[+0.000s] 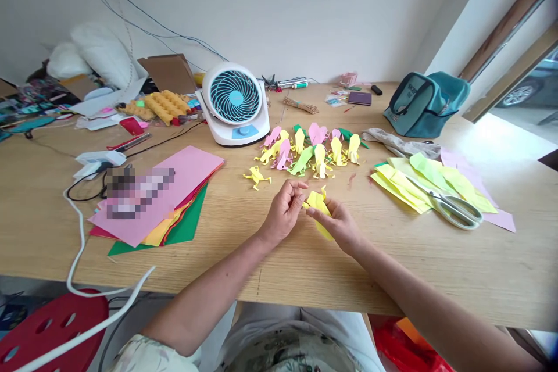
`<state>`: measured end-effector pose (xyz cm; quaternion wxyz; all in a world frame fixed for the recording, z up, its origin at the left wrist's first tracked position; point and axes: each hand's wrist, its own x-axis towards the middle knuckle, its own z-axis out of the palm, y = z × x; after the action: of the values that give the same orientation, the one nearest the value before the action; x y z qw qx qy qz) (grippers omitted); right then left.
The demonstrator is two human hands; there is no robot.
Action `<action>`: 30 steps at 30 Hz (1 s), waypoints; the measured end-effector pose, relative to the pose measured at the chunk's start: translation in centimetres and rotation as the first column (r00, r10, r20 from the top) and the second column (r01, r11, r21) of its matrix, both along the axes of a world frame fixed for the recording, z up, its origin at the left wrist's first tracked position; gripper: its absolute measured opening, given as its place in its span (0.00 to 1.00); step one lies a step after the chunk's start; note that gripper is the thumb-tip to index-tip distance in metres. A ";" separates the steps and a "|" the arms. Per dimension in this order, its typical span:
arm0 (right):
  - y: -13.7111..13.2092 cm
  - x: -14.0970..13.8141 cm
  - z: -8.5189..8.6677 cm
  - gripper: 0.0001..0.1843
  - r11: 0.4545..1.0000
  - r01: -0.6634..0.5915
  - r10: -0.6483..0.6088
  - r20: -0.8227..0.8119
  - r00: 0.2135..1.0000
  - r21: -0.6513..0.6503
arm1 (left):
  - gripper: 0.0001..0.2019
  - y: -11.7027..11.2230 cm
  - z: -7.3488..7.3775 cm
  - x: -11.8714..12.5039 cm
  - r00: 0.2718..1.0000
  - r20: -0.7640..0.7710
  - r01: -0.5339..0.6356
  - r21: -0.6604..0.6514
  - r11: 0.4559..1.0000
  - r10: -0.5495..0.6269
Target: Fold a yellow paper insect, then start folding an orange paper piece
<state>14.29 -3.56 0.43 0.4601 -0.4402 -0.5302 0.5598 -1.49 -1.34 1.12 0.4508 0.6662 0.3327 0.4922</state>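
Observation:
Above the middle of the table's front part I hold a yellow origami figure [319, 202] with small narrow limbs sticking out. My right hand [342, 225] grips its body from the right, thumb on top. My left hand [285, 210] is closed, its fingertips pinched at the small limb on the figure's left side. Just beyond my hands a finished-looking yellow paper figure [256, 177] lies alone. Behind it stands a cluster of similar figures in yellow, pink and green, among them a pink one [284, 154] and a light green one [302, 161].
Coloured paper sheets [192, 165] are stacked at left. Scissors [457, 209] lie on yellow-green paper pieces [401, 186] at right. A white fan [235, 102] stands at the back, a teal bag [418, 104] back right. A white cable [81, 244] hangs over the left front edge.

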 end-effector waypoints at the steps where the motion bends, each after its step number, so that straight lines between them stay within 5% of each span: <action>1: 0.1 0.1 0.0 0.21 1.000 -0.010 0.009 -0.020 1.000 -0.024 | 0.10 0.1 -0.1 0.0 1.000 -0.005 -0.019 0.005 1.000 0.020; 8: 0.8 0.1 -0.4 0.24 0.996 0.043 -0.054 -0.142 0.988 -0.077 | 0.12 0.3 -0.2 -0.2 0.991 -0.078 -0.111 -0.010 0.994 0.110; 15: 1.4 0.3 -1.4 0.30 0.994 0.100 -0.095 -0.104 0.990 0.042 | 0.15 0.3 -0.1 0.1 0.998 -0.032 -0.058 -0.180 0.982 0.053; 21: 1.5 0.2 -2.1 0.33 0.993 0.015 -0.007 -0.070 0.998 0.121 | 0.10 0.7 -1.0 0.5 0.988 -0.144 -0.084 -0.173 0.981 0.059; 25: 1.6 0.0 -1.9 0.30 0.993 -0.009 0.030 -0.169 0.985 0.120 | 0.10 0.9 -0.9 0.4 0.997 -0.008 -0.075 -0.211 0.975 0.075; 30: 1.5 0.1 -1.1 0.25 0.997 0.045 -0.055 -0.205 0.977 -0.055 | 0.16 0.9 -0.4 0.4 0.972 0.206 -0.028 -0.388 0.921 0.116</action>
<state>14.35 -2.05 -0.68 0.5152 -0.4046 -0.4541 0.6039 -1.10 -0.48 0.77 0.5882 0.4927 0.3932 0.5066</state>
